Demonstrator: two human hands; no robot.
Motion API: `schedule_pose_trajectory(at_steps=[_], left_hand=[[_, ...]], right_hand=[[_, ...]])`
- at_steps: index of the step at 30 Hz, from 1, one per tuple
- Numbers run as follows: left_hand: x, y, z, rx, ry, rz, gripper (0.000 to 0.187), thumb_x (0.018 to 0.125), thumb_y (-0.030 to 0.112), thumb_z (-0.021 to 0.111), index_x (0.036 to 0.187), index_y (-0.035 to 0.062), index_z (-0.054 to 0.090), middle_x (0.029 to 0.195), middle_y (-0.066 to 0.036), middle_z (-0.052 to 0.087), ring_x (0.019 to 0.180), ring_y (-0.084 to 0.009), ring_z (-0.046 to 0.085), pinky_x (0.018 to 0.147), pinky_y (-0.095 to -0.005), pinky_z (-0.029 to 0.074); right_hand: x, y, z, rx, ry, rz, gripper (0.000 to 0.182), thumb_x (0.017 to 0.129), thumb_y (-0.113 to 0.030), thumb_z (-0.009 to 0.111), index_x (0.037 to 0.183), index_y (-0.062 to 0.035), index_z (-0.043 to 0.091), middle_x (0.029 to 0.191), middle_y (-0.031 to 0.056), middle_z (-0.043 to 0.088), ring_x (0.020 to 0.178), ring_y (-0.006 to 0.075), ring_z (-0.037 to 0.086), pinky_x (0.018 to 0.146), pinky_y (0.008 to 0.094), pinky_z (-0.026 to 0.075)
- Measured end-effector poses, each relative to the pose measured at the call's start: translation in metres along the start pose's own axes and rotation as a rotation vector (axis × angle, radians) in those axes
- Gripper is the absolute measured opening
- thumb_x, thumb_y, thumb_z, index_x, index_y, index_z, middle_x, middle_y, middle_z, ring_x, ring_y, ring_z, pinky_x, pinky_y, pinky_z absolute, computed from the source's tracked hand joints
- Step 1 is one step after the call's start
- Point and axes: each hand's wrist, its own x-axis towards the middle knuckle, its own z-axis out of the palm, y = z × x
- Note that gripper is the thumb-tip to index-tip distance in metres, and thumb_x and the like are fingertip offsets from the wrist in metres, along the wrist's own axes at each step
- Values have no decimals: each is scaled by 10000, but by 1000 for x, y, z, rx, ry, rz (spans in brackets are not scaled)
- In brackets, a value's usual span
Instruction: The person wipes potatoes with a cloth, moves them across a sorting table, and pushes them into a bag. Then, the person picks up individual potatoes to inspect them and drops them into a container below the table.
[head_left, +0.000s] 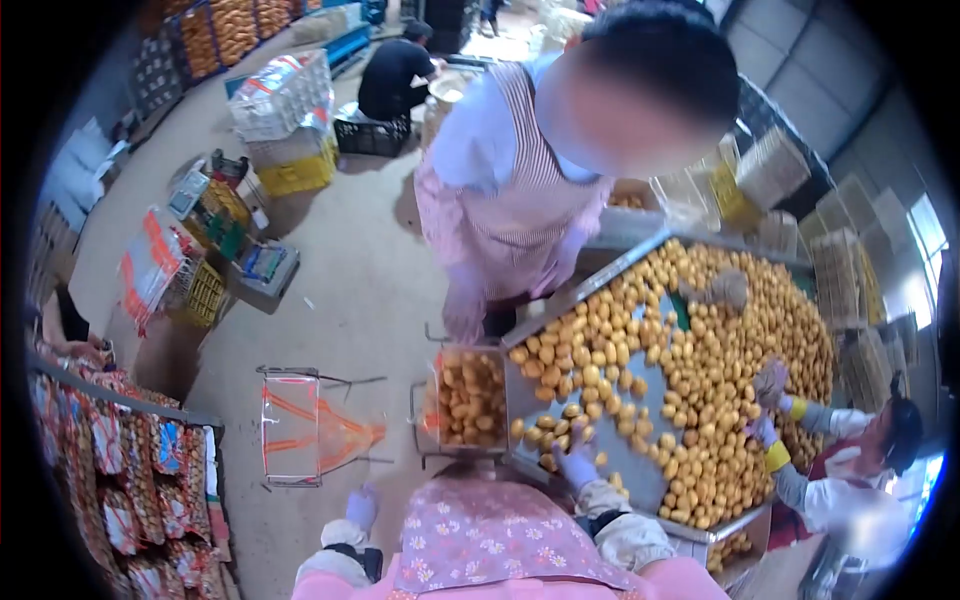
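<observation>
My right hand, in a pale purple glove, reaches over the metal sorting table, fingers spread against small, rounded yellow-brown produce, perhaps potatoes or fruit. My left hand, gloved alike, hangs low over the floor with its fingers stretched out and nothing visible in it. Just ahead of it, a clear bag with orange stripes is spread on a wire stand. Between my hands, a second bag stand at the table's chute holds a pile of the same produce.
A person in a striped apron stands across the chute. At the right, another person's gloved hands touch the produce. Stacked filled bags stand at left, near a scale. Crates and a crouching person are farther back.
</observation>
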Motion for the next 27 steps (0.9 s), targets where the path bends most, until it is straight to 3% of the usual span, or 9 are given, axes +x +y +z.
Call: schedule_pose_trajectory(at_steps=[4,7,10,13,17,19,22,24,27], left_hand=[[-3,-69,-12,101,61,-129,290,999,260,518,1124,30,644,984,-195,682,844,-297,658,744,-396,543],[-8,-77,-32,-681,247,-419,325,1019,300,513,1144,48,675,1144,-164,697,1034,-328,687,800,-398,554],[-13,-89,-53,-306,372,-444,446,1022,390,503,1313,64,592,1323,-123,660,1196,-242,651,863,-356,562],[-4,-114,-51,-1360,483,-482,501,1039,479,451,1327,79,544,1292,-45,650,1186,-193,612,881,-316,524],[12,-53,-94,-1418,581,-704,481,1046,530,415,1225,107,558,1131,-10,650,1018,-171,594,862,-307,511],[44,-46,-103,-1992,303,-230,439,1052,544,408,1145,141,555,968,2,609,821,-154,553,755,-313,522],[98,-115,-80,-1732,301,79,358,1026,476,480,921,158,606,808,28,587,734,-141,571,744,-344,541],[86,-71,-81,-1762,611,-373,303,1015,336,492,761,174,531,648,72,476,574,-120,474,581,-309,479],[82,-107,-46,-1449,325,-81,260,1032,262,488,804,161,563,639,53,505,566,-120,505,578,-289,530]], right_hand=[[-17,-91,-15,-374,84,-326,724,919,-562,550,1557,-266,378,1646,152,255,1537,386,127,1192,649,118],[-12,-122,-25,-460,-114,-805,578,949,-529,517,1480,-300,491,1643,109,289,1527,396,162,1212,624,67],[5,-117,-13,-515,-309,-847,491,967,-512,489,1403,-307,583,1652,73,290,1530,417,157,1223,612,55],[12,-110,-2,-517,-290,-823,468,989,-511,459,1385,-317,615,1667,49,271,1545,427,115,1232,600,31],[16,-101,16,-368,-271,-768,495,992,-504,470,1401,-260,606,1674,43,251,1544,431,98,1230,602,32],[12,-97,12,-325,-287,-743,516,993,-496,474,1415,-224,592,1680,45,236,1550,427,72,1232,599,28],[14,-98,14,-285,-305,-726,543,995,-480,477,1426,-165,577,1687,44,208,1556,405,58,1239,591,28],[11,-104,7,-287,-312,-711,550,994,-476,483,1431,-154,573,1688,42,204,1558,398,59,1240,592,30],[8,-105,4,-263,-298,-714,557,992,-479,490,1433,-148,571,1688,39,203,1558,396,59,1241,592,36]])
